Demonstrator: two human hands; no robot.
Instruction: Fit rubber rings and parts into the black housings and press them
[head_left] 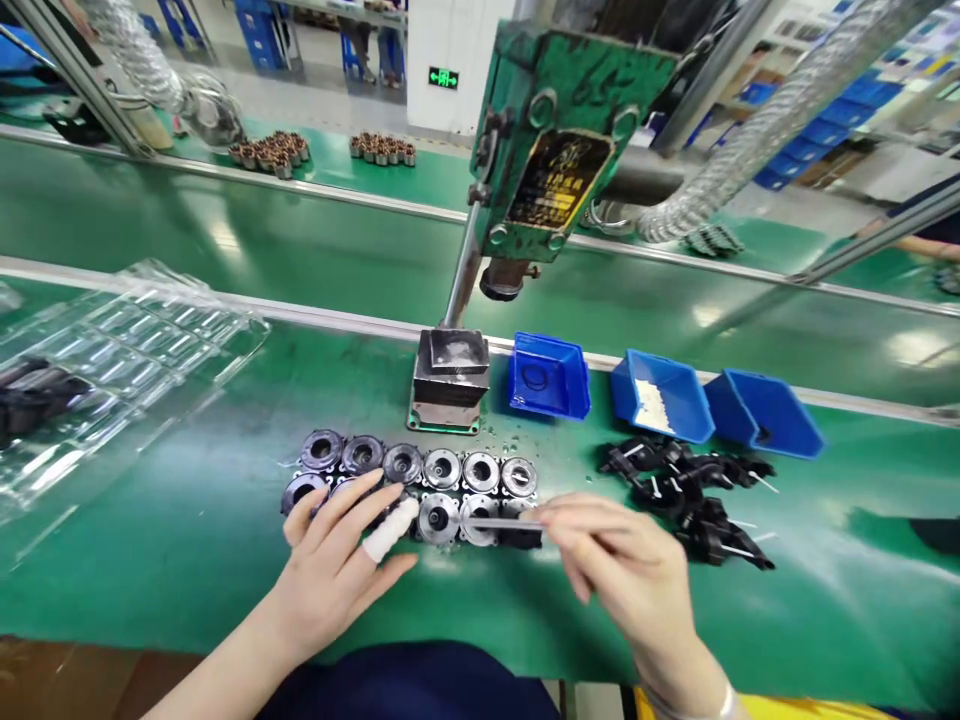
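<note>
Two rows of round black-and-grey motor housings (pixel 442 467) lie side by side on the green bench. My left hand (pixel 337 550) rests over the left part of the front row, fingers spread and open, hiding several housings. One of its fingers wears a white covering (pixel 391 531). My right hand (pixel 619 560) is closed in a pinch on a slim grey metal tool (pixel 501 523), possibly tweezers. The tool points left across the right end of the front row, its tip over a light-rimmed housing (pixel 479 535). Whether the tip touches it, I cannot tell.
A green press (pixel 540 150) stands above a metal block (pixel 451 370) behind the rows. Blue bins hold black rings (pixel 535 377) and white pieces (pixel 652 406). Black parts with white pins (pixel 686 490) are heaped at right. Clear plastic trays (pixel 150 330) lie left.
</note>
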